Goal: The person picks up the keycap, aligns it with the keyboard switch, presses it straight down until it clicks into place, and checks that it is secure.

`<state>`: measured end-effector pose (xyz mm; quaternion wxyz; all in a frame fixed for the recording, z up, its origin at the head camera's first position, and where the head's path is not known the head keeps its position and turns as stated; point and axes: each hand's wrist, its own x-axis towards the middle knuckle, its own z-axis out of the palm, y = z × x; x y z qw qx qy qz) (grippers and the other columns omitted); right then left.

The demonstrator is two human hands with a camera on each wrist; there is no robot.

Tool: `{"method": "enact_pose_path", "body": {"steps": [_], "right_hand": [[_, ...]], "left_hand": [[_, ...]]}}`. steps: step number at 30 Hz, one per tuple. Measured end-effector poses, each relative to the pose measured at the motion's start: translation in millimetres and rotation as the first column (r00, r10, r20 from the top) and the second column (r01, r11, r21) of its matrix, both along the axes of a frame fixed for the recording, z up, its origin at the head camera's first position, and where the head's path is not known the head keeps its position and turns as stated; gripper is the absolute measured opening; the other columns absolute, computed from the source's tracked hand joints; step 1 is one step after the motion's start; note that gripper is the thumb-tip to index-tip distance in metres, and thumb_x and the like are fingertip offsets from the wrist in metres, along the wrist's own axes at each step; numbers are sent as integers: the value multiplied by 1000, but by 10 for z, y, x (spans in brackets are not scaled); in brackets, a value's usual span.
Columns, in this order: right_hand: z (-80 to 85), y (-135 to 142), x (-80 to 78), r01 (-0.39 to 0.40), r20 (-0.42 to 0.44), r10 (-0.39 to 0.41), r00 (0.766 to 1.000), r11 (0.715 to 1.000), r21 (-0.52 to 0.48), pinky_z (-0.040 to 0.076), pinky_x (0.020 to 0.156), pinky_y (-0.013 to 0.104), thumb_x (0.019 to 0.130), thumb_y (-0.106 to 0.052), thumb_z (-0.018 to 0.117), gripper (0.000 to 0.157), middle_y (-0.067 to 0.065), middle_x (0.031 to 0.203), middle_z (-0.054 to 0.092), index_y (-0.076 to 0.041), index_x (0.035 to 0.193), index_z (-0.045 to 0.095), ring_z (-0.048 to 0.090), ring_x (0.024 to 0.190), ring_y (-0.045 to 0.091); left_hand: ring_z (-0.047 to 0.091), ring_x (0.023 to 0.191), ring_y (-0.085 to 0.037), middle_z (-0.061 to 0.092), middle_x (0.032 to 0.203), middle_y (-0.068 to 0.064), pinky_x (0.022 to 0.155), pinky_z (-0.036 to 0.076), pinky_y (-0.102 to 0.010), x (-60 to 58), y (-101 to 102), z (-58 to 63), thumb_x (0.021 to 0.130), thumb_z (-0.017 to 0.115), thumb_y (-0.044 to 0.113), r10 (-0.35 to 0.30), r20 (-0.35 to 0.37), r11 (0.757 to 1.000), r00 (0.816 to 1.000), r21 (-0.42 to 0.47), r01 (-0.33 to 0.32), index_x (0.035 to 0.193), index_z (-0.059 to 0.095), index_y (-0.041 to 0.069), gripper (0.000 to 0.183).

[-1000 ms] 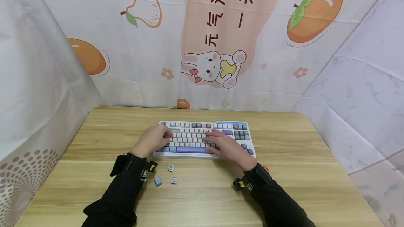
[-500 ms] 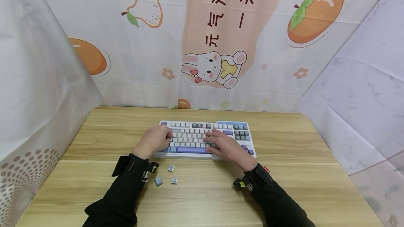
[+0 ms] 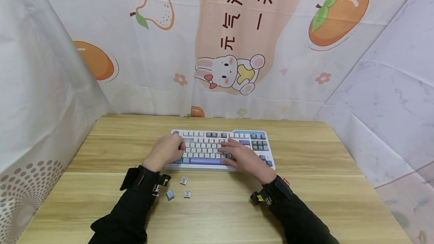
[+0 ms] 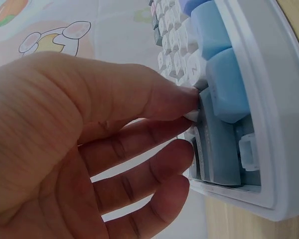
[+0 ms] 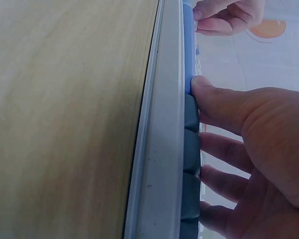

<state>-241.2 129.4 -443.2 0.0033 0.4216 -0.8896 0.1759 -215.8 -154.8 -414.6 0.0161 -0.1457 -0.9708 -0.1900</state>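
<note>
A compact keyboard (image 3: 207,167) with white, grey, blue and purple keycaps lies on the wooden table. My left hand (image 3: 165,149) is over its left end; in the left wrist view the thumb and index finger pinch a pale keycap (image 4: 192,115), mostly covered by the fingertips. The other fingers curve loosely beside it. At the keyboard's corner, a bare switch (image 4: 248,152) shows beside a blue keycap (image 4: 228,85). My right hand (image 3: 242,156) rests spread over the right-middle keys, its thumb at the space bar (image 5: 188,55) and fingertips by dark keycaps (image 5: 191,154).
Three loose pieces lie on the table (image 3: 217,214) in front of the keyboard: a blue keycap (image 3: 170,195) and two small square pieces with dark print, one nearer the keyboard (image 3: 183,180), the other lower (image 3: 187,194). A printed cloth (image 3: 152,67) hangs behind the table.
My left hand has shifted very slightly to the right, its fingers drawn in a little more over the left keys. The right hand and the loose pieces stay put.
</note>
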Motion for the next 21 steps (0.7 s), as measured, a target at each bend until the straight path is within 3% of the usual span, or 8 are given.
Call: {"method": "enact_pose_path", "body": {"steps": [4, 8, 21], "right_hand": [[6, 0, 6, -7, -2, 7, 1000, 1000, -4, 32, 103, 48, 92, -31, 61, 40, 17, 136, 52, -8, 124, 62, 36, 131, 37], [9, -2, 12, -7, -5, 7, 1000, 1000, -7, 32, 103, 49, 91, -30, 61, 40, 18, 135, 52, -7, 124, 62, 36, 131, 38], [11, -3, 7, 4, 4, -4, 1000, 1000, -3, 32, 103, 48, 91, -31, 61, 40, 16, 136, 52, -8, 124, 62, 36, 132, 37]], "left_hand": [[49, 62, -14, 56, 71, 4, 56, 41, -30, -5, 8, -12, 78, 66, 4, -7, 10, 1000, 1000, -7, 7, 78, 67, 13, 9], [50, 65, -14, 60, 78, 3, 59, 43, -31, -5, 12, -26, 80, 65, 4, -14, 18, 1000, 1000, -16, 15, 89, 70, 11, 12], [51, 72, -13, 62, 87, 0, 64, 45, -31, -24, -3, -30, 84, 62, 5, -67, 37, 995, 997, -68, 69, 99, 70, 10, 17]]}}
